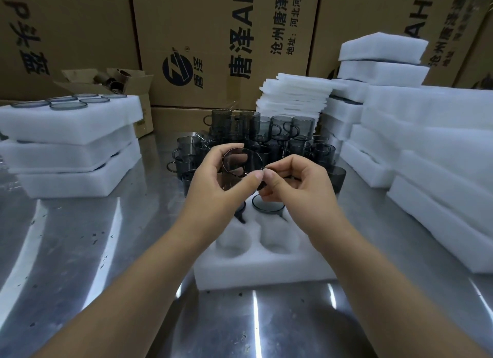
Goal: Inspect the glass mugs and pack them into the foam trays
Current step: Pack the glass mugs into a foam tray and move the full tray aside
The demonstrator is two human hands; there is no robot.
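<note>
Counter (pixel 80 251) is bare shiny steel w/ long light streaks and a few dark specks. Behind it, a wall of big printed cardboard cartons (pixel 226 37), plus a small open carton (pixel 128 83) at back left. The glass mug (pixel 240 165) you're checking is up in the air over the far end of the foam tray (pixel 266 272), tipped so its round mouth faces you. It's clear w/ a smoky tint, and its rim reads a bit brownish. Your left grip (pixel 224 179) curls thumb and fingers round the body. Your right grip (pixel 296 181) pinches the mug's right edge btwn thumb and forefinger; can't tell if that's the handle. In the tray under your hands, one packed mug (pixel 268 205) sits upright in a far pocket, another is beside it, mostly hidden by your left wrist, and the two near pockets (pixel 234 240) show bare foam. Loose grey mugs (pixel 266 136) are piled two tiers high just past the tray. At left is a stack of filled trays (pixel 69 149), w/ mug rims showing on top. At right are thin foam sheets (pixel 290 99) and tall stacks of foam trays (pixel 426 157).
</note>
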